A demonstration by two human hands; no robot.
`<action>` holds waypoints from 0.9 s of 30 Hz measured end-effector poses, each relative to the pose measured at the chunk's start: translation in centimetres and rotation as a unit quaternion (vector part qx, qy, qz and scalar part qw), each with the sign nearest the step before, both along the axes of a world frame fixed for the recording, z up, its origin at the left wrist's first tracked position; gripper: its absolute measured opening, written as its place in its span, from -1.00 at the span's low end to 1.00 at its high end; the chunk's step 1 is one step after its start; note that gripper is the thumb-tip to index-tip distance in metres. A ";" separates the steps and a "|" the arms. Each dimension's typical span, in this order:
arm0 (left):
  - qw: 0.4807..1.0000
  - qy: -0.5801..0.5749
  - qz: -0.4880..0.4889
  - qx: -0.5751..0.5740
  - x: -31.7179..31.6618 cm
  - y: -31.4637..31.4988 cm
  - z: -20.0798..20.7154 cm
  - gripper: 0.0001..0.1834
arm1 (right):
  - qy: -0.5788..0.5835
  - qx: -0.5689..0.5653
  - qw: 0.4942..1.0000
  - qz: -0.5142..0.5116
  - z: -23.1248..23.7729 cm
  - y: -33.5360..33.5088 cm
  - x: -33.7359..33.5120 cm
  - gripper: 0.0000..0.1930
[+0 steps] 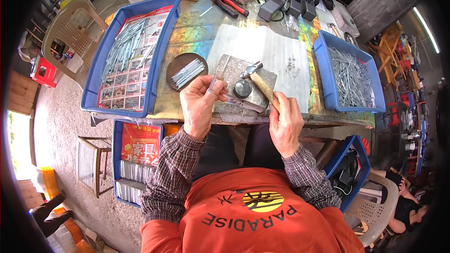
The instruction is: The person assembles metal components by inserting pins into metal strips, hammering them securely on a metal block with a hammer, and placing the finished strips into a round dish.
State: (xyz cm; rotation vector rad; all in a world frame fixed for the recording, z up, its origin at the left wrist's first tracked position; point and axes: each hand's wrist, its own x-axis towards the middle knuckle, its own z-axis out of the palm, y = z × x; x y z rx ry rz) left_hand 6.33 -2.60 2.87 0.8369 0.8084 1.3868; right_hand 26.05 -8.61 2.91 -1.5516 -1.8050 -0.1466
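Between thumb and fingers, my left hand (200, 107) pinches a thin metal rod (213, 83), held upright at the left edge of a grey stone block (262, 99). My right hand (287, 122) is closed round the wooden handle (265, 87) of a hammer. The hammer's metal head (252, 69) hovers over or rests on the block's far part; I cannot tell which. A round dark metal piece (242, 89) sits on the block, left of the handle. Left of the block, a round brown dish (175, 60) holds a neat bundle of similar thin metal rods (188, 72).
A blue tray (89, 94) with long metal rods on newspaper stands left. Another blue tray (356, 109), heaped with thin metal pieces, stands right. White paper (286, 51) with small scraps lies behind the block. Red-handled pliers (229, 5) and dark boxes (272, 8) are farther back.
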 end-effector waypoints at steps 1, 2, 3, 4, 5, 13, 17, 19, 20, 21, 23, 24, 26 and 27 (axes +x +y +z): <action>1.000 0.008 0.002 0.005 -0.2 -0.1 -0.2 -0.84 | 0.000 0.000 1.000 -0.001 0.0 0.0 -0.1 -0.56; 1.000 0.008 0.002 0.005 -0.2 -0.2 -0.2 -0.84 | 0.017 -0.017 1.000 0.012 0.1 -0.1 -0.1 -0.55; 0.999 0.030 0.005 0.013 -0.3 -0.4 -0.3 -0.85 | 0.033 -0.034 0.999 0.025 0.2 -0.2 -0.2 -0.54; 0.998 0.053 0.010 0.021 -0.4 -0.6 -0.3 -0.85 | 0.034 -0.034 0.999 0.026 0.4 -0.2 -0.3 -0.54; 0.998 0.054 0.011 0.021 -0.5 -0.8 -0.2 -0.85 | 0.010 -0.028 0.999 0.030 0.6 -0.2 -0.4 -0.53; 0.975 0.211 -0.017 0.064 1.1 -3.9 0.9 -0.84 | 0.014 0.038 0.978 0.203 4.6 -0.3 -3.0 -0.41; 0.940 0.313 -0.003 0.136 1.3 -4.6 1.5 -0.75 | 0.026 0.079 0.964 0.253 4.3 0.2 -4.0 -0.55; 0.968 0.230 -0.008 0.100 1.3 -4.7 1.3 -0.71 | 0.036 0.093 0.962 0.256 4.3 0.2 -4.3 -0.61; 0.948 0.291 -0.054 0.119 0.6 -4.8 1.6 -0.71 | 0.049 0.080 0.962 0.256 4.3 0.1 -4.4 -0.65; 0.947 0.292 -0.053 0.120 0.5 -4.9 1.4 -0.71 | 0.061 0.067 0.963 0.255 4.3 0.1 -4.4 -0.69; 0.948 0.274 -0.059 0.148 0.3 -5.0 0.8 -0.73 | 0.074 0.065 0.960 0.261 4.4 0.2 -4.6 -0.70; 0.948 0.275 -0.058 0.148 0.2 -5.0 0.9 -0.73 | 0.085 0.062 0.958 0.266 4.4 0.3 -4.6 -0.72; 0.929 0.325 -0.058 0.169 -0.1 -4.9 1.5 -0.74 | 0.104 0.046 0.957 0.266 4.5 0.4 -4.7 -0.76; 0.928 0.326 -0.057 0.169 -0.2 -4.8 1.4 -0.74 | 0.123 0.030 0.956 0.264 4.5 0.4 -4.7 -0.81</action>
